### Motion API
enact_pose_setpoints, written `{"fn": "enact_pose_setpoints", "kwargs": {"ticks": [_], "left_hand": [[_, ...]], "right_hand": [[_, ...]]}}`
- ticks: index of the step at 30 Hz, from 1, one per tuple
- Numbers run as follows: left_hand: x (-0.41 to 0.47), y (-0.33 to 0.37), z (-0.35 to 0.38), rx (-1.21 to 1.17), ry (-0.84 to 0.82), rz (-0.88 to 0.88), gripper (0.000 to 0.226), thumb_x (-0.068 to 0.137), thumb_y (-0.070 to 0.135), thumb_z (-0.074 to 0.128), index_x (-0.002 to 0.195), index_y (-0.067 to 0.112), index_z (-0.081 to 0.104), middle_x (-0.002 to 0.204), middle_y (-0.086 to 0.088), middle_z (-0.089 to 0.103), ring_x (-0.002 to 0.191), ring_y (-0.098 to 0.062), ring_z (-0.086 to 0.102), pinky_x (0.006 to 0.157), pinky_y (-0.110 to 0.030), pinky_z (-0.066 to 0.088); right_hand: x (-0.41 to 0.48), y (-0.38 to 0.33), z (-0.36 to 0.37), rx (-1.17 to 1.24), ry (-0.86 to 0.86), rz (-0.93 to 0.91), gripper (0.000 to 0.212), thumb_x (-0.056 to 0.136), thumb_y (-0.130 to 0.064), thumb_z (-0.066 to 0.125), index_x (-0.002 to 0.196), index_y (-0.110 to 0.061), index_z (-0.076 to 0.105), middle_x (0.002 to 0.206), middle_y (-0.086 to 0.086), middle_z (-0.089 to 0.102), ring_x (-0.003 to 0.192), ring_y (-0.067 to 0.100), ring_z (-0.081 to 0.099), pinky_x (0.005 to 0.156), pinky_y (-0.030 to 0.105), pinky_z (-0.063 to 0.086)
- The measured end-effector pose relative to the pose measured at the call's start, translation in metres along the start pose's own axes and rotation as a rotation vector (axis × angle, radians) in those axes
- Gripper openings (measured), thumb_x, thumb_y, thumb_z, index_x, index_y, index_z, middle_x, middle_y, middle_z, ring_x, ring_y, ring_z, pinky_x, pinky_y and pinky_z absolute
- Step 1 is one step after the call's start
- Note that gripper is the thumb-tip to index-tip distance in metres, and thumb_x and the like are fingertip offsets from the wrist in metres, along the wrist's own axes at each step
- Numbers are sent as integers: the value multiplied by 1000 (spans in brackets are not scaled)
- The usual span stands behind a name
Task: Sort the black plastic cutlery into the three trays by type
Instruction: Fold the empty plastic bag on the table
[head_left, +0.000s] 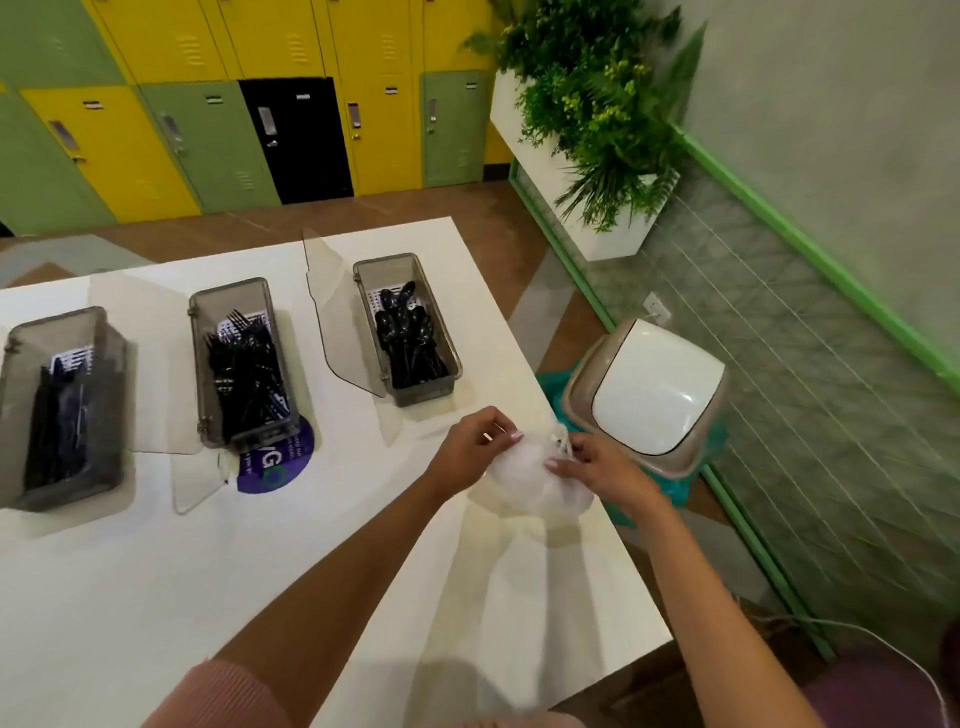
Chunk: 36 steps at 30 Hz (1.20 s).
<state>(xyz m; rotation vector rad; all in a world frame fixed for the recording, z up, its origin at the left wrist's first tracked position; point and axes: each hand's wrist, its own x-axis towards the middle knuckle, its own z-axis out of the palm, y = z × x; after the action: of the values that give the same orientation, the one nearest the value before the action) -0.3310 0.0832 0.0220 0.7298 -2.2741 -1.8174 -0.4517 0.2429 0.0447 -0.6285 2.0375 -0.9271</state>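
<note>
We clamp left hand (475, 447) and right hand (597, 467) on 1 white bag (530, 486) | spoon tray (423, 393) lies beyond left hand.

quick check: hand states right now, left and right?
left hand: fingers curled, pinching the plastic bag at the table edge.
right hand: pinching the same plastic bag near its bunched top.

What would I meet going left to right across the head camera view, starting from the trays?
Left tray → middle tray holding forks → right tray holding spoons → white plastic bag → swing-lid bin.
</note>
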Motion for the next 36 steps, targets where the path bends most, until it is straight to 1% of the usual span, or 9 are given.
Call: {"fn": "enact_pose_setpoints", "kwargs": {"ticks": [2,4,7,10,14,20,24,28,36], "left_hand": [[21,12,22,22,-12,-2,10,90,23,63,88,14,59,88,-3,64,72,-11,56,60,-13,43],[37,19,38,50,3,-17,15,92,26,59,94,11,59,94,-9,66,76,-16,58,64,-16,45],[61,24,59,141,44,9,22,94,25,55,103,5,58,104,-11,64,88,-20,59,76,-21,45],[80,23,74,206,83,7,25,95,25,54,111,6,56,113,-10,58,101,-23,58,83,-23,46],[103,19,87,274,73,-22,43,93,39,52,128,13,49,128,-7,52,116,-22,52,98,-30,43],[110,8,95,432,88,-1,50,92,47,51,131,15,49,128,-6,54,114,-20,54,96,-23,41],[109,3,97,438,90,-20,48,93,47,50,130,16,48,126,-5,53,112,-19,53,96,-27,43],[104,3,96,416,75,6,44,94,43,50,128,15,48,123,-6,52,110,-20,51,95,-32,47],[79,7,71,458,60,2,41,98,39,43,131,15,45,135,-3,46,120,-17,47,99,-31,45]], "right_hand": [[4,3,-31,-103,62,15,21,84,-26,71,97,-9,66,96,12,70,89,28,65,84,45,51],[9,4,-56,-204,158,41,21,86,-25,69,89,-6,61,85,11,64,80,26,58,74,39,46],[15,7,-85,-247,417,27,17,87,-18,67,84,-7,54,78,6,57,77,25,52,66,31,35],[21,13,-96,-358,622,8,18,86,-13,66,100,-5,57,93,15,65,87,31,59,72,35,44],[29,18,-92,-517,710,7,17,85,-12,66,101,-8,61,97,13,69,93,34,63,74,41,50],[61,32,-78,-441,492,200,23,95,-17,54,116,-9,58,113,19,65,107,39,59,84,43,47],[91,42,-77,-393,341,348,30,94,-9,49,120,3,58,122,28,60,115,43,56,90,46,46],[100,46,-75,-437,237,458,35,95,-11,49,125,6,55,130,26,56,121,40,53,96,43,45],[79,30,-66,-551,294,474,37,92,-17,57,126,-1,55,131,20,56,123,37,52,97,42,46]]}}
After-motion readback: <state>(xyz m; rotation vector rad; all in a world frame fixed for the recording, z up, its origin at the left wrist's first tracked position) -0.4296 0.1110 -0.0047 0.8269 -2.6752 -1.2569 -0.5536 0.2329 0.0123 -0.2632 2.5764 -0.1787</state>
